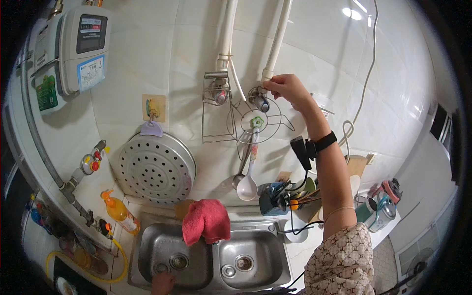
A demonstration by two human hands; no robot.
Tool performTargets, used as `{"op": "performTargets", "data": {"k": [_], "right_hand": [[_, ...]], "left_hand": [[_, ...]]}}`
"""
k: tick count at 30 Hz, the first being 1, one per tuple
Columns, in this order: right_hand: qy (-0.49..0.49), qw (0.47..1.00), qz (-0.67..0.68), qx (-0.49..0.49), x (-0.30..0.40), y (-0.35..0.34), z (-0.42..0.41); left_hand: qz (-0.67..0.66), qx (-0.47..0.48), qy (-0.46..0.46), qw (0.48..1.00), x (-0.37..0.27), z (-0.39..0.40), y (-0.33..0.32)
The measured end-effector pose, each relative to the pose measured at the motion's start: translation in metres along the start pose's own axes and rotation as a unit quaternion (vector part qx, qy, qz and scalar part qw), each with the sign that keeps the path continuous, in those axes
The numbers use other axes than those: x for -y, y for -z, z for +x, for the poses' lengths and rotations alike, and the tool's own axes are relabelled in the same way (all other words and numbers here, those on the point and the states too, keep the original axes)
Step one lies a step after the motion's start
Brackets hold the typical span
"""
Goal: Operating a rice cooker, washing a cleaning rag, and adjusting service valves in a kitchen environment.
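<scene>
My right hand (285, 88) is raised to the wall, thumb and fingertips pinched at the lower end of the right white pipe (274, 48). Just below the fingertips is a valve with a blue-marked knob (263, 106). A round wire rack (277, 133) hangs about that valve; whether my fingers grip its wire or the pipe fitting is hidden. From the rack hang a white flowered spoon (247, 187) and a metal ladle (238, 180). My left hand (163, 283) is low at the front of the left sink basin (155, 243), partly cut off, its fingers unclear.
A red cloth (206, 221) drapes over the faucet area between the basins. Left of it hangs a perforated steamer plate (155, 169). An orange pump bottle (120, 214) stands by the sink. At right are a utensil holder (272, 201), a white bowl (296, 234) and a black cable (293, 221).
</scene>
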State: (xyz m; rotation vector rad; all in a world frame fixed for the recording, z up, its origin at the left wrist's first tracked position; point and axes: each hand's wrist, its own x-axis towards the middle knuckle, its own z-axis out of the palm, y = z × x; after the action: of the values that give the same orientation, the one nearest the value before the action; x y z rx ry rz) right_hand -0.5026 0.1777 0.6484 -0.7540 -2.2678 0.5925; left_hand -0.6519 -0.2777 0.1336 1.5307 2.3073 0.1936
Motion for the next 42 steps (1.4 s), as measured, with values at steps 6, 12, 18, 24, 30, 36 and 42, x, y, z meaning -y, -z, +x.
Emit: {"op": "performTargets", "data": {"k": [6, 12, 18, 24, 30, 36, 42], "right_hand": [[0.045, 0.989, 0.128, 0.066, -0.02, 0.011, 0.003], [0.02, 1.0, 0.012, -0.013, 0.007, -0.007, -0.001], [-0.023, 0.994, -0.08, -0.076, 0.005, -0.007, 0.004], [0.025, 0.993, 0.111, 0.033, -0.015, 0.006, 0.008], [0.016, 0.991, 0.131, 0.038, -0.01, 0.007, 0.002], [-0.051, 0.998, 0.046, 0.009, 0.007, 0.005, 0.003], [-0.052, 0.97, 0.224, 0.076, -0.012, 0.013, 0.005]], "left_hand": [[-0.064, -0.057, -0.008, 0.996, -0.013, -0.003, 0.014], [-0.02, -0.022, 0.016, 0.999, -0.011, 0.0, 0.01], [-0.055, -0.099, -0.035, 0.993, -0.019, -0.002, 0.016], [-0.07, -0.06, -0.053, 0.994, -0.007, 0.004, 0.004], [-0.095, -0.049, -0.037, 0.994, -0.01, -0.004, 0.015], [-0.08, 0.001, 0.012, 0.997, -0.012, -0.007, 0.018], [-0.077, -0.018, -0.024, 0.997, -0.003, -0.001, 0.003]]}}
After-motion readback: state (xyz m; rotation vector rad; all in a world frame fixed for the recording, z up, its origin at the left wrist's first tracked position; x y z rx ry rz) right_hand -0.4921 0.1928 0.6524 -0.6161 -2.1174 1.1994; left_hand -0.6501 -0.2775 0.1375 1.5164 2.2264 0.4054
